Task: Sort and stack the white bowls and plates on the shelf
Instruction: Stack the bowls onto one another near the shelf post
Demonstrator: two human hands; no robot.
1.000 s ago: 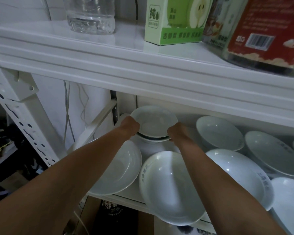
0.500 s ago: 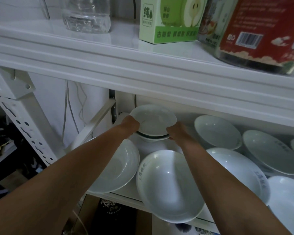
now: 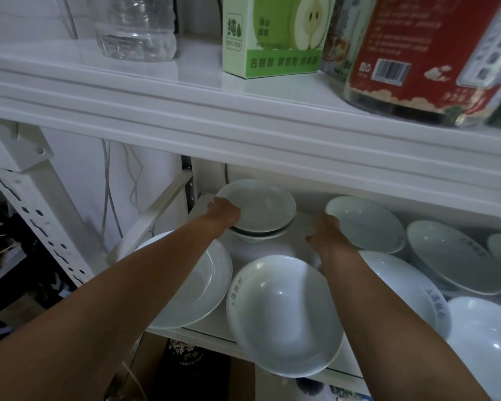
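The left hand (image 3: 224,211) holds the rim of the top bowl (image 3: 261,202), stacked at the back left of the white shelf (image 3: 261,250). The right hand (image 3: 327,233) is at the edge of a plate (image 3: 368,227); I cannot tell if it grips. A big bowl (image 3: 284,316) sits in front. Above stand a water bottle (image 3: 136,27) and a green pear box (image 3: 272,36).

A white metal shelving unit (image 3: 23,157) fills the view. Its upper board (image 3: 243,125) runs above the fingers of the left hand (image 3: 224,214) and right hand (image 3: 326,231), glossy under soft pale light, and the lower board (image 3: 301,225) shows bare between them. Left of the left fingers stand a diagonal brace (image 3: 156,211) and a perforated upright (image 3: 39,227). Behind these is a white wall (image 3: 78,169) with thin cables (image 3: 107,183) hanging. Lower and further left lies dim, dark clutter (image 3: 0,256).
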